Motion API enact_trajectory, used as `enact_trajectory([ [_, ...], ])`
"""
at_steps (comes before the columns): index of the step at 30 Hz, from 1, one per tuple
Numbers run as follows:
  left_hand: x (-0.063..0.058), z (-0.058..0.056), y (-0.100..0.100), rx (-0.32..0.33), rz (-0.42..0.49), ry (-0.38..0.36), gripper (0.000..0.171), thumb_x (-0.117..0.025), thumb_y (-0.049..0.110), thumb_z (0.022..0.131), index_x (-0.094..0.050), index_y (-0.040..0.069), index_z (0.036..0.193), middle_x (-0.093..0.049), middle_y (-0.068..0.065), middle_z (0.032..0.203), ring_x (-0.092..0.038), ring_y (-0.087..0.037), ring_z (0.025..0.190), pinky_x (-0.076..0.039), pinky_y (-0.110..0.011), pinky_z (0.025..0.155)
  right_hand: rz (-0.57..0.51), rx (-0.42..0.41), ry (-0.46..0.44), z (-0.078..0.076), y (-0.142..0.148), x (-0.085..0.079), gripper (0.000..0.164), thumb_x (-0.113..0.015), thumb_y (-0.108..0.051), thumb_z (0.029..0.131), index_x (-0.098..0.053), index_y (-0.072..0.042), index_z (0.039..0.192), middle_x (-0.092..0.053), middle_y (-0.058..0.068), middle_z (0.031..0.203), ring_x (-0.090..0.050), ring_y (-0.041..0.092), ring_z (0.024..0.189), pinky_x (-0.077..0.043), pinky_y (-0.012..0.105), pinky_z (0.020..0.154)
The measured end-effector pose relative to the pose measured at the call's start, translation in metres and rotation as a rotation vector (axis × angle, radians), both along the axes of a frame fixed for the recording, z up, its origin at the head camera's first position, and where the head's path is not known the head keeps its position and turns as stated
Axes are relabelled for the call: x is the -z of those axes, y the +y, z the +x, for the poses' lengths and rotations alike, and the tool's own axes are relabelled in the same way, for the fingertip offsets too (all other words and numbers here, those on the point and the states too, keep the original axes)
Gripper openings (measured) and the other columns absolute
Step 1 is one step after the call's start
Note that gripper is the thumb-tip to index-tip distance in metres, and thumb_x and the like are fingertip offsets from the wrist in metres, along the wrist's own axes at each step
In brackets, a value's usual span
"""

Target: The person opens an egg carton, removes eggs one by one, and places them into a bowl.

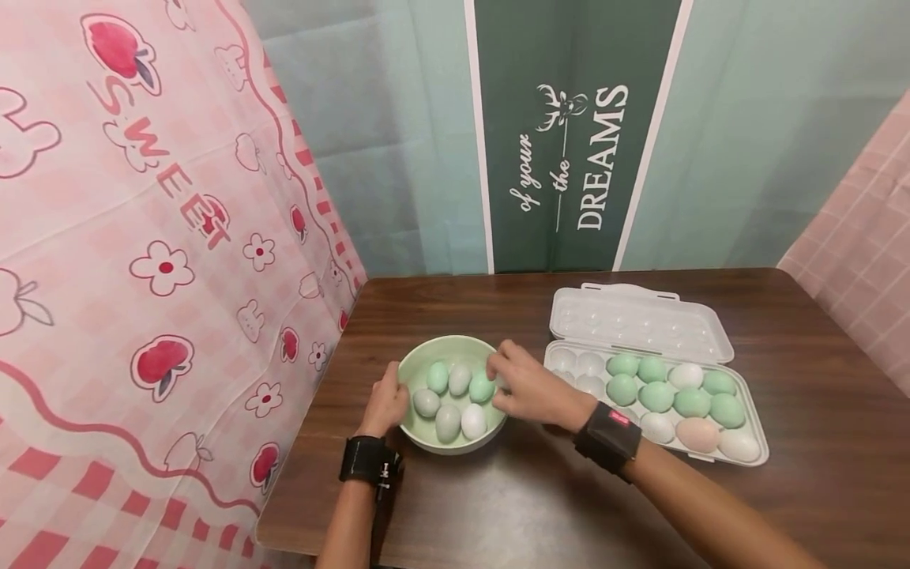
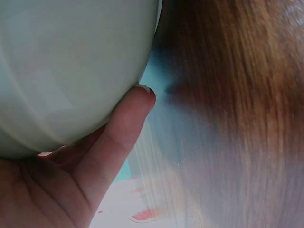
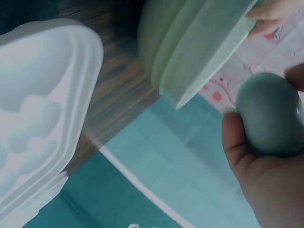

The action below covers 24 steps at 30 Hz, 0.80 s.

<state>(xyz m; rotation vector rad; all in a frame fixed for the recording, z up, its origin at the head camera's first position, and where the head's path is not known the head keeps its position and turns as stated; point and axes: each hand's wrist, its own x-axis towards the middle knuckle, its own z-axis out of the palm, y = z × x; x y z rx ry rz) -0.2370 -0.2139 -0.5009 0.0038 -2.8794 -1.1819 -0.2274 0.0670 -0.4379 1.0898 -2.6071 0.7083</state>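
Note:
A pale green bowl (image 1: 455,449) stands on the table with several green, grey and white eggs in it. My left hand (image 1: 386,401) grips the bowl at its left side; a digit (image 2: 126,118) lies along the outer wall in the left wrist view. At the bowl's right rim, my right hand (image 1: 536,386) pinches a green egg (image 1: 482,387) between thumb and fingers. That egg (image 3: 268,114) looks smooth and grey-green in the right wrist view, held close to the bowl (image 3: 190,57).
Right of the bowl lies a white plastic egg carton (image 1: 757,442), lid (image 1: 640,320) folded back, filled with several green and white eggs and a pinkish egg (image 1: 698,435). Its left end has hollows near my right forearm. Patterned cloths (image 1: 384,142) hang behind the brown table (image 1: 569,506).

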Motion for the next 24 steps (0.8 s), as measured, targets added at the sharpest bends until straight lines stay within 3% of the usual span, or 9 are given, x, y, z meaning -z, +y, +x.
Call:
enact_trajectory([
  [9, 0.0, 0.001, -0.003, -0.009, -0.014, -0.013, 0.038, -0.041, 0.008, 0.093, -0.047, 0.005, 0.13, -0.06, -0.026, 0.126, -0.062, -0.035, 0.107, -0.052, -0.049, 0.084, 0.146, -0.171, -0.105, -0.004, -0.027, 0.019, 0.019, -0.065, -0.009, 0.066, -0.054, -0.011, 0.082, -0.042, 0.001, 0.082, -0.039, 0.013, 0.076, -0.036, 0.021, 0.066],
  [18, 0.001, -0.001, -0.001, 0.004, -0.009, -0.002, 0.039, -0.04, 0.007, 0.092, -0.046, 0.004, 0.131, -0.059, -0.027, 0.126, -0.062, -0.037, 0.109, -0.052, -0.05, 0.084, 0.24, -0.196, -0.239, -0.008, -0.036, 0.025, 0.016, -0.064, -0.004, 0.067, -0.057, -0.011, 0.08, -0.047, 0.002, 0.081, -0.042, 0.014, 0.073, -0.035, 0.023, 0.066],
  [24, 0.001, -0.001, -0.001, 0.004, -0.007, -0.021, 0.038, -0.04, 0.008, 0.093, -0.046, 0.005, 0.131, -0.058, -0.026, 0.128, -0.061, -0.037, 0.111, -0.052, -0.049, 0.084, 0.326, -0.174, -0.403, -0.015, -0.042, 0.018, 0.02, -0.064, 0.001, 0.067, -0.057, -0.008, 0.084, -0.049, 0.005, 0.084, -0.042, 0.014, 0.073, -0.037, 0.023, 0.064],
])
